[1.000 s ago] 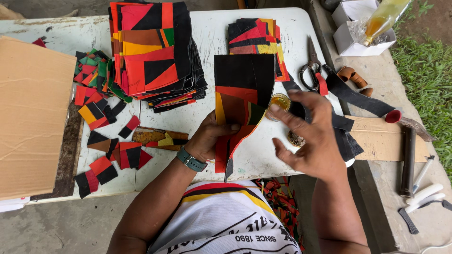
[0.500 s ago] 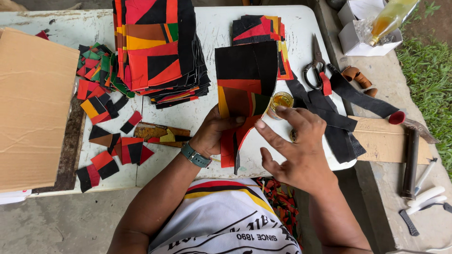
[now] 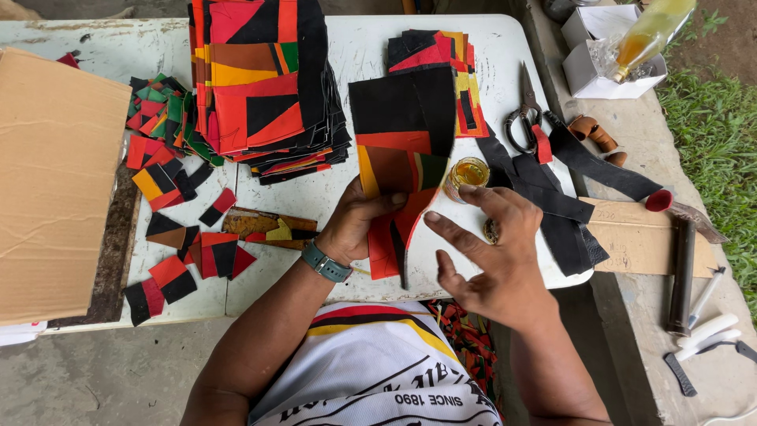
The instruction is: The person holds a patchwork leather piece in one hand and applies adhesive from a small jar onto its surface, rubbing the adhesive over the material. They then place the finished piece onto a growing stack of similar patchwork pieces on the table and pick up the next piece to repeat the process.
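Nearest us, our right hand (image 3: 497,252) has drawn back toward our body from the small glass jar of amber liquid (image 3: 467,172), fingers now spread flat and holding nothing. Just left of that jar, our left hand (image 3: 356,225) keeps pinching the patchwork panel of black, red and orange pieces (image 3: 398,150), which stands curled on the white table (image 3: 371,47). Farther left of the jar, beyond the panel, rises the tall stack of finished patchwork squares (image 3: 260,87).
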Demonstrator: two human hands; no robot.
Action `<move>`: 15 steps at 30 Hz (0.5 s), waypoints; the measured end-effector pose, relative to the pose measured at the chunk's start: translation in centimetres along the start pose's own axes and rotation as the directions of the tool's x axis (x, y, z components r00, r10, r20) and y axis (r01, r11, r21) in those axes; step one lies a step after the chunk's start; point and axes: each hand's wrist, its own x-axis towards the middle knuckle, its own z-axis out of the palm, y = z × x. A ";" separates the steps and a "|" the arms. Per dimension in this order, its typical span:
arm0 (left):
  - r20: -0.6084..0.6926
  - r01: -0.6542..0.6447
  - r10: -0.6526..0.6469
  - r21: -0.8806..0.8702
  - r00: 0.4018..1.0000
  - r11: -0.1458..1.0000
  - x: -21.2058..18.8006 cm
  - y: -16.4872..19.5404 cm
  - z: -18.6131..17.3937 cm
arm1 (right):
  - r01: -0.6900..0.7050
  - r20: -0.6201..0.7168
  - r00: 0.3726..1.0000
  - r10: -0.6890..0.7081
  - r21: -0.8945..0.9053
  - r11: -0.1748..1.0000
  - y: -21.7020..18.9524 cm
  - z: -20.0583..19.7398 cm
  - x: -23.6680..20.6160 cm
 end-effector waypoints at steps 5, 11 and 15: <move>-0.032 -0.037 0.041 0.123 0.999 0.992 -0.9 0.3 -2.1 | -0.230 0.232 0.929 0.287 -0.245 0.942 7.0 0.4 1.4; -0.101 -0.044 0.063 0.178 0.993 0.983 -2.1 1.1 -2.2 | -0.187 0.586 0.690 0.424 -0.423 0.887 12.5 4.4 2.6; -0.027 -0.017 0.022 0.187 0.999 0.982 -2.3 1.8 -1.2 | -0.199 0.658 0.593 0.463 -0.437 0.877 13.5 6.0 3.3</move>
